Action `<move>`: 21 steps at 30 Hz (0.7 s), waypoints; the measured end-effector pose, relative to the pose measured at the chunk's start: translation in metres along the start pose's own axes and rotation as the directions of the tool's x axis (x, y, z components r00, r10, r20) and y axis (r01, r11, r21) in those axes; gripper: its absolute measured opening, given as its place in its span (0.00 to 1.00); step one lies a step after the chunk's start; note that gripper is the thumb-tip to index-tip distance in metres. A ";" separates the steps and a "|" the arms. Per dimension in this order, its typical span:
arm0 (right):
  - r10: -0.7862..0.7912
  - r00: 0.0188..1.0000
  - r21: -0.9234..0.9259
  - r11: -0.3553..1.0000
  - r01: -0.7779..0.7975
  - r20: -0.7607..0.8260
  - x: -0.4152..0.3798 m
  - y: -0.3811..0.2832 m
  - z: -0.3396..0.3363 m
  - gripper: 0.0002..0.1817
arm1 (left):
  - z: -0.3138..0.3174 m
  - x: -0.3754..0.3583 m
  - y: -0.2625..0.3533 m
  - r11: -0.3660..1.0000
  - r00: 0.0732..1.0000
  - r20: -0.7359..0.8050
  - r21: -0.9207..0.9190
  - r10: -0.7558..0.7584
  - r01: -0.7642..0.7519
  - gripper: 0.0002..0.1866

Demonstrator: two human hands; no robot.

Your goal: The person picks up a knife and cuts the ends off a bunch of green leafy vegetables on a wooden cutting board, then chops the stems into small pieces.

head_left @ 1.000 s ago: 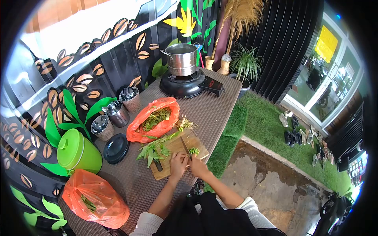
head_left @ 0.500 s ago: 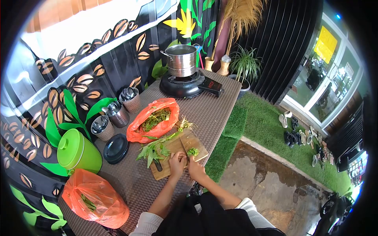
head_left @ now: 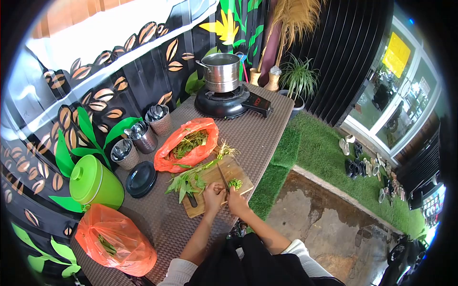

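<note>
On the wooden cutting board (head_left: 194, 209), my right hand (head_left: 237, 202) grips a knife (head_left: 222, 174) whose blade points away from me. Close to its left is my left hand (head_left: 213, 197), its fingers bent and pinched together near the blade; what they hold is too small to make out. A small heap of finely chopped greens (head_left: 235, 183) lies right of the knife. Long leafy stems (head_left: 185, 183) stretch across the left side of the board, by my left hand. Pale roots (head_left: 225, 150) lie at the board's far edge.
Behind the board sits an open orange plastic bag (head_left: 164, 163) of greens; another orange bag (head_left: 125, 243) stands front left. A green lidded bucket (head_left: 98, 183), black plates (head_left: 141, 179) and cutlery cups (head_left: 125, 155) line the wall side. A steel pot (head_left: 222, 76) stands on a black stove (head_left: 217, 106).
Both hands stay at nearly the same place on the board. The knife and my right hand have shifted very slightly; the whole view has moved a little.
</note>
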State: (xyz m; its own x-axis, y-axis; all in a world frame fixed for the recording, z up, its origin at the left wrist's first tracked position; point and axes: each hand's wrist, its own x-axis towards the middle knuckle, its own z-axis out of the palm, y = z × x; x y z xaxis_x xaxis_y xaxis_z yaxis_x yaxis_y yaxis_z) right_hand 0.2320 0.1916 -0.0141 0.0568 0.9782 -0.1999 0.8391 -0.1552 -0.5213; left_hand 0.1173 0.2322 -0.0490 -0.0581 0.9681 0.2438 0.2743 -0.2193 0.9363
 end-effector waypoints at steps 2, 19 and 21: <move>-0.036 0.998 0.070 0.997 0.032 0.058 0.013 0.006 -0.007 0.16 | -0.001 -0.001 -0.004 0.999 1.000 0.009 0.040 0.007 -0.008 0.10; -0.057 0.996 0.073 0.996 0.052 0.068 -0.002 -0.002 -0.011 0.16 | -0.006 -0.014 0.016 0.981 0.986 0.015 0.104 0.166 -0.166 0.08; -0.011 0.999 -0.008 1.000 0.011 0.037 -0.010 -0.007 0.004 0.17 | -0.005 -0.013 0.014 0.985 0.988 0.003 0.085 0.152 -0.152 0.08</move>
State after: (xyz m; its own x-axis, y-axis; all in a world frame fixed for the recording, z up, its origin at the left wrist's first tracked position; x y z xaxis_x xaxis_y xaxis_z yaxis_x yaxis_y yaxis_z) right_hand 0.2238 0.1828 -0.0118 0.0277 0.9740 -0.2250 0.8441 -0.1434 -0.5167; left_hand 0.1171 0.2162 -0.0375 -0.0132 0.9239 0.3825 0.3609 -0.3523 0.8635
